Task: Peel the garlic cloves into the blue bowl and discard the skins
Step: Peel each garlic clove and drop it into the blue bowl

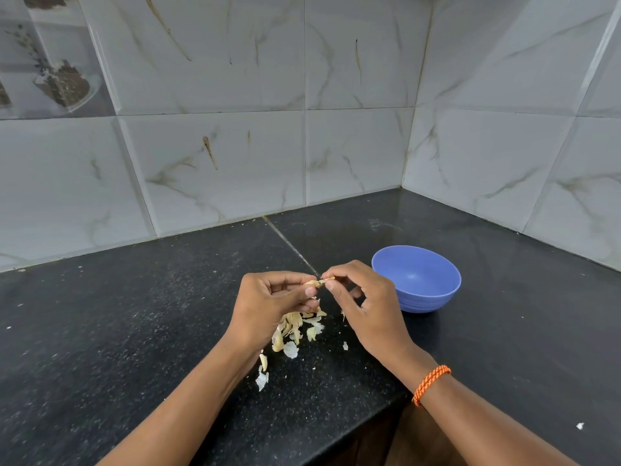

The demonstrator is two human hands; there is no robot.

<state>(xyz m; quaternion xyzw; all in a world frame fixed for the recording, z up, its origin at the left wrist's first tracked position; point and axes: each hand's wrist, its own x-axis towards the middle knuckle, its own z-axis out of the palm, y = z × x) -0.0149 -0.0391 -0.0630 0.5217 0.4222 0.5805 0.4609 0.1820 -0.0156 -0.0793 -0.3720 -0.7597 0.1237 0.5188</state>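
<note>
— Fingertips (311, 291) of left hand (268, 302) and right hand (361, 297) pinching one garlic clove (319, 282), just left of blue bowl (416, 279).
— Could slip onto skins (295, 327) below if tugged hard.

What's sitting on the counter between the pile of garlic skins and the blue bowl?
Head view: only the right hand hovers between garlic skins and blue bowl.
</note>
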